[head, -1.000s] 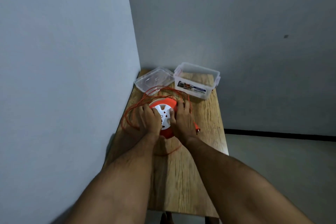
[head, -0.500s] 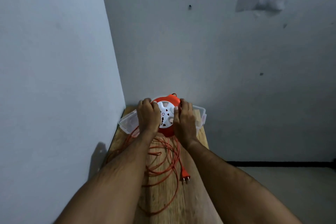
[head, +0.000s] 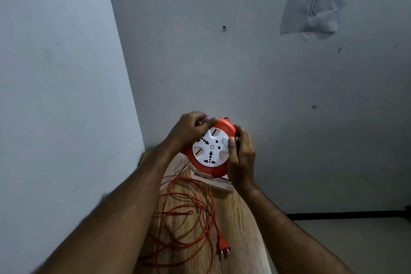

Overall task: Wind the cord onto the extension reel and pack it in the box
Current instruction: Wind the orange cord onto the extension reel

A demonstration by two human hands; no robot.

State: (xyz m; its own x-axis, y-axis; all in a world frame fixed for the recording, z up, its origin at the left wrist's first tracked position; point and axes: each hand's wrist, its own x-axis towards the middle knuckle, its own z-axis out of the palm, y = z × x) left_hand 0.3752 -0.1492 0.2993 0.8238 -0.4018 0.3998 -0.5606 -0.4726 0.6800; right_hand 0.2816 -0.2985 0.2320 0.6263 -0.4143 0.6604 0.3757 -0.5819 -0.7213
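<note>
I hold the round orange extension reel (head: 210, 150) with its white socket face up in the air, above the table. My left hand (head: 189, 130) grips its upper left rim and my right hand (head: 241, 158) grips its right side. The orange cord (head: 189, 213) hangs from the reel and lies in loose loops on the wooden table (head: 235, 224). Its orange plug (head: 223, 248) rests on the table at the right of the loops. Only a corner of the clear plastic box (head: 222, 184) shows beneath the reel; the rest is hidden.
The clear lid (head: 175, 168) is partly visible under my left forearm. Grey walls close in on the left and behind the table. A plastic bag (head: 315, 0) hangs on the back wall. Floor lies at the right of the table.
Both hands lifted the reel off the table and raised it toward me. The cord now trails down in loops. My left fingers shifted to the top rim and the view tilted upward.
</note>
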